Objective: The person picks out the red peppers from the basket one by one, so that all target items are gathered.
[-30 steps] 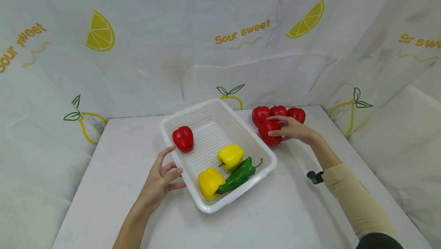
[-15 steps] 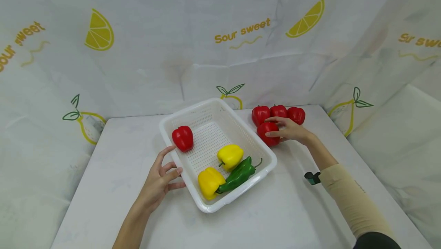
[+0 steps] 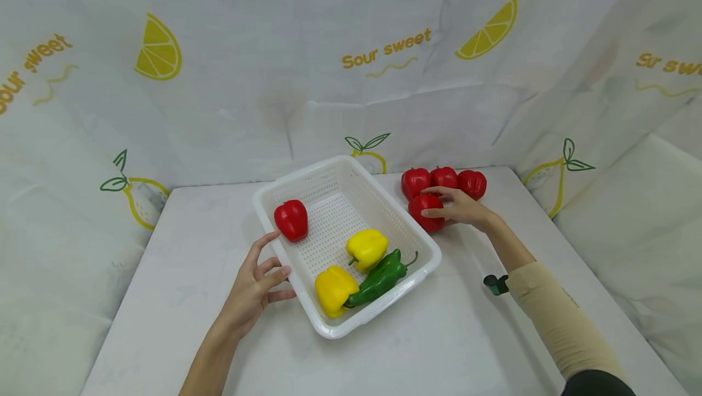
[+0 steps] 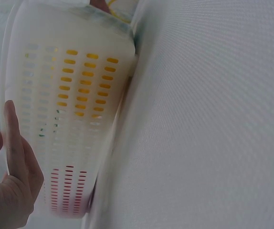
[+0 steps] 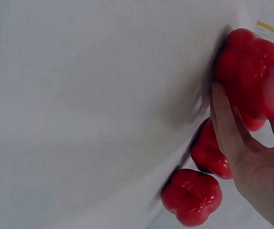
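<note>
My left hand (image 3: 252, 289) grips the left rim of a white perforated plastic basket (image 3: 403, 219). In the left wrist view, the fingers of that hand (image 4: 13, 186) lie along the outside of the basket wall (image 4: 36, 28). My right hand (image 3: 463, 206) holds a red bell pepper (image 3: 423, 210) on the table, just right of the basket. The right wrist view has the fingers around this pepper (image 5: 251, 71), low against the tabletop. Inside the basket are a red bell pepper (image 3: 292, 220), two yellow bell peppers (image 3: 367, 250) and a long green pepper (image 3: 384, 278).
Behind my right hand, three more red bell peppers (image 3: 415, 184) stand in a row near the back edge of the white table (image 3: 164, 298). A printed white cloth (image 3: 247, 79) hangs behind and at the sides.
My right hand and its red bell pepper have shifted slightly left, toward the basket. The left hand and the basket stay in place.
</note>
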### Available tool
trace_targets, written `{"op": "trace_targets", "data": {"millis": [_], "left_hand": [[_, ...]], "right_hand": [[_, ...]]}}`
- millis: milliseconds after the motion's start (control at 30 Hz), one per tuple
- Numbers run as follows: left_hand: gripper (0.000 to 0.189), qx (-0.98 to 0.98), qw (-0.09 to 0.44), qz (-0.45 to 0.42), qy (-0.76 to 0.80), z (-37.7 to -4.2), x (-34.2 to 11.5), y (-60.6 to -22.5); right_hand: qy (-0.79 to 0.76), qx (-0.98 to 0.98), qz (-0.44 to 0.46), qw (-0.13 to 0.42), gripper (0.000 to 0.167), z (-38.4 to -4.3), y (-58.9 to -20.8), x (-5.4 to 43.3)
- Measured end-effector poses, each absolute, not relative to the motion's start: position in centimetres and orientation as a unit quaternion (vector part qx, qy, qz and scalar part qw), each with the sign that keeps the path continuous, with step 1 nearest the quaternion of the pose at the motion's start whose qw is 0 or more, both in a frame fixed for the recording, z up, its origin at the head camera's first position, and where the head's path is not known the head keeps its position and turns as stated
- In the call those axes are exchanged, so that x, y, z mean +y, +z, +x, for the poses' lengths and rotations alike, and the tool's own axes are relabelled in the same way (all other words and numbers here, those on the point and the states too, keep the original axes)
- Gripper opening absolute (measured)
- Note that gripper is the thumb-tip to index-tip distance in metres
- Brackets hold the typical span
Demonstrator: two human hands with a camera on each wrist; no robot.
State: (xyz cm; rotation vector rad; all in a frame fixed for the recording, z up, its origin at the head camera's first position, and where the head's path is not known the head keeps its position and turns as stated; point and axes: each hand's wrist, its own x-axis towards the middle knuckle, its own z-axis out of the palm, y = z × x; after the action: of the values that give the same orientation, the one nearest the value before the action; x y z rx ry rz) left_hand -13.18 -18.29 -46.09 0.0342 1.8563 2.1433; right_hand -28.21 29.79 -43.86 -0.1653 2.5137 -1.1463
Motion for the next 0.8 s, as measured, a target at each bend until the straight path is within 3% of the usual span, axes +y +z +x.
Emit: {"op": "trace_targets", "data": {"millis": [800], "left_hand": [[0.081,0.651,0.15,0.008,0.744,-13.14,-18.23,-46.14]], "right_hand": [[-0.41,0.892,-0.068,0.179,0.08,-27.9,-44.17,29.8]]}}
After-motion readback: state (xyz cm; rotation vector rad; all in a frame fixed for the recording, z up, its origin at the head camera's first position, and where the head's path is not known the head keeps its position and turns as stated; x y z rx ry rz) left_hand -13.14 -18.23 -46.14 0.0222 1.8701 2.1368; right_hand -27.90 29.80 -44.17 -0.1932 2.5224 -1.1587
